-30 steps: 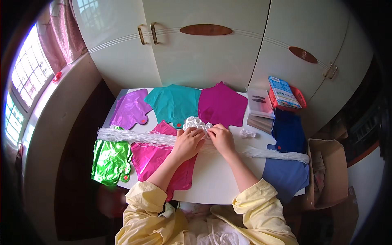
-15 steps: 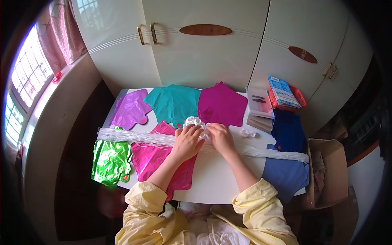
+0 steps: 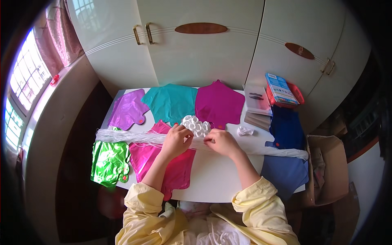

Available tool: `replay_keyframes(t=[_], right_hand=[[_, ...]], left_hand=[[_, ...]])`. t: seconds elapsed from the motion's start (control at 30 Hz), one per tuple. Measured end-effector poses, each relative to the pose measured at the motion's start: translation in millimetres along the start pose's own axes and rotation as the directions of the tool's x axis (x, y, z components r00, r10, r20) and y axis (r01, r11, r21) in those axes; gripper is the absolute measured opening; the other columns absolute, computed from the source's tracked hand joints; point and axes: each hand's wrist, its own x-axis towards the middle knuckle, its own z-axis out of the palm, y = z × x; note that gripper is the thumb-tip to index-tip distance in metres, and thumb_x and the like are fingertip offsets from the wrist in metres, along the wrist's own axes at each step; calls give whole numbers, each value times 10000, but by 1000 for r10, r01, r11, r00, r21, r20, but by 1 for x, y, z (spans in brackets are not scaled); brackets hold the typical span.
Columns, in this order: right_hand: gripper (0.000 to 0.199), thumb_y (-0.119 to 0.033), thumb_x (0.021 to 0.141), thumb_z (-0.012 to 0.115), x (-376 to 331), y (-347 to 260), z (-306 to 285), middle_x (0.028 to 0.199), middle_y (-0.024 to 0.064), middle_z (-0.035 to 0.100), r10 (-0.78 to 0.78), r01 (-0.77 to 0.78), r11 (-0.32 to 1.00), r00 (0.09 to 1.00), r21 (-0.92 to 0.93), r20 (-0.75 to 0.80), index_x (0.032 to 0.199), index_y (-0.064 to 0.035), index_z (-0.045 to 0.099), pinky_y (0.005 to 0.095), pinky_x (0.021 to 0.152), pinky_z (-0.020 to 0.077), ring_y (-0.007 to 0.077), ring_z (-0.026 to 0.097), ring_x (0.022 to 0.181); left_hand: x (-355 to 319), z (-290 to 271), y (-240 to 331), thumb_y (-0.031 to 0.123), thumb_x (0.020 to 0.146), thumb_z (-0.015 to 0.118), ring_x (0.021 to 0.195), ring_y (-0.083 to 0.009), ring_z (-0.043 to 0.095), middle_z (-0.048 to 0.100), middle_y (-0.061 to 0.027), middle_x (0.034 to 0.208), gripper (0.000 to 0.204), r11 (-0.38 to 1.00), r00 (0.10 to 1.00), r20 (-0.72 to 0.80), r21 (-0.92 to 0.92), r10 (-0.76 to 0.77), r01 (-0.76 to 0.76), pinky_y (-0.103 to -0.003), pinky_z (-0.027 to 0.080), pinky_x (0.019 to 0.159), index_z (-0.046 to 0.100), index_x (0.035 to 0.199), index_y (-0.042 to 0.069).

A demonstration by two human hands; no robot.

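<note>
My left hand (image 3: 176,139) and right hand (image 3: 219,141) pinch the white ribbon bundle (image 3: 122,136) mid-desk (image 3: 220,179), discs (image 3: 197,125) at 12 o'clock; I'd best keep strands taut, untangled.

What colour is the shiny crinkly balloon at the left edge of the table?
The crinkly foil balloon is bright green, seen best in the head view, lying left of the pink one.

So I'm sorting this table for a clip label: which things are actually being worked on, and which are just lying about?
In hand:
- left hand and right hand, both gripping the white ribbon bundle
- white discs, just beyond the fingers

Lying about:
- foil balloons: purple, teal, magenta, green, blue
- red tray
- cardboard box
</note>
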Motion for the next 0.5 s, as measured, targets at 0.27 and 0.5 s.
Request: replay_keyframes(t=[0.27, 0.5], right_hand=[[100, -170, 720, 652, -2, 0, 15, 822, 50, 597, -44, 44, 999, 998, 8, 46, 795, -103, 661, 366, 668, 490, 242, 608, 754], [71, -140, 720, 645, -1, 3, 22, 794, 43, 604, -86, 86, 996, 996, 14, 1, 771, -91, 635, 368, 634, 489, 244, 608, 723]], left_hand=[[-4, 2, 9, 60, 623, 638, 756, -260, 546, 566, -80, 764, 116, 992, 978, 171, -1, 121, -122, -364, 454, 686, 573, 719, 60], [-5, 4, 7, 87, 631, 659, 789, -257, 549, 568, -85, 792, 130, 992, 969, 213, 11, 123, -128, -364, 456, 697, 588, 737, 63]])
